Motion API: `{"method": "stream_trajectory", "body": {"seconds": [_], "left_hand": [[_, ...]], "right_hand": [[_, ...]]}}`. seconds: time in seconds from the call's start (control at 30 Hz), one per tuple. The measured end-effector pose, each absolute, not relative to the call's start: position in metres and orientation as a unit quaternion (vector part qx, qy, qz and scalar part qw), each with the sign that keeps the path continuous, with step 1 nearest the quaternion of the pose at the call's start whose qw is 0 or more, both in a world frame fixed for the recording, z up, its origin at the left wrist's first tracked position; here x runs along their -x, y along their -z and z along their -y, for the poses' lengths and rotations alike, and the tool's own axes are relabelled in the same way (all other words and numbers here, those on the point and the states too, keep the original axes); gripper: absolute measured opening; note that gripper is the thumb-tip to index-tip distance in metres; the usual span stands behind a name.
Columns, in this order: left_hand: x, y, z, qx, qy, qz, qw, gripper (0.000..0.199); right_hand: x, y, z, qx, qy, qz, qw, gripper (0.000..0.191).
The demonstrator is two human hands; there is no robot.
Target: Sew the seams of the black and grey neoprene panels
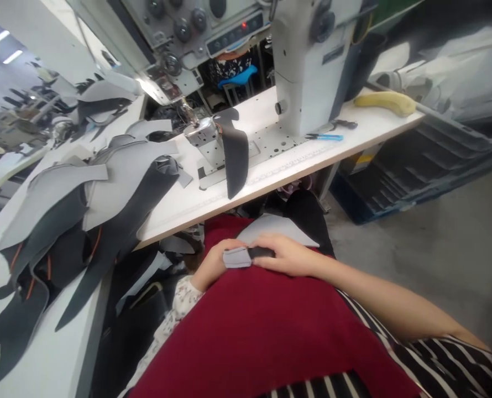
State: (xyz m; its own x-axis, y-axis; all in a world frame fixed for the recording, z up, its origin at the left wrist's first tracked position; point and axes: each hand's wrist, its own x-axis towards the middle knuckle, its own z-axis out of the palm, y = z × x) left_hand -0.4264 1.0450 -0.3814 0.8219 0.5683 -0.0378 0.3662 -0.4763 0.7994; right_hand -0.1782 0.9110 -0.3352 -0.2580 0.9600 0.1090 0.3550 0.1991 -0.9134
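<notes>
A grey-and-black piece (237,257) is held between the two hands, low against the dark red cloth (262,315) over the body. Its folded grey end is grasped by the left hand (215,261), and its dark part is gripped by the fingers of the right hand (289,255). Just beyond the hands, a pale panel (279,225) is seen over the lap; whether it is joined to the held piece cannot be told. The bare right forearm is stretched in from the right, the hand turned inward; the left wrist is angled in from a flowered cuff (187,294). Beyond the hands, a dark curved piece (235,160) is set at the sewing machine (306,72); left of them, grey and black pieces (134,171) are heaped.
</notes>
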Motion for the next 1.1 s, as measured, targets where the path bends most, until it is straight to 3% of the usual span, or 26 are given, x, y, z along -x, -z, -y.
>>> {"method": "stream_trajectory", "body": {"seconds": [0.6, 1.1], "left_hand": [[0.453, 0.419, -1.058, -0.823, -0.219, -0.305, 0.427, 0.023], [0.466, 0.436, -1.078, -0.797, -0.249, -0.322, 0.446, 0.025]], "right_hand": [[0.2, 0.333, -0.958, 0.515, -0.48, 0.668, 0.241, 0.031], [0.214, 0.326, -0.993, 0.531, -0.497, 0.658, 0.195, 0.032]]}}
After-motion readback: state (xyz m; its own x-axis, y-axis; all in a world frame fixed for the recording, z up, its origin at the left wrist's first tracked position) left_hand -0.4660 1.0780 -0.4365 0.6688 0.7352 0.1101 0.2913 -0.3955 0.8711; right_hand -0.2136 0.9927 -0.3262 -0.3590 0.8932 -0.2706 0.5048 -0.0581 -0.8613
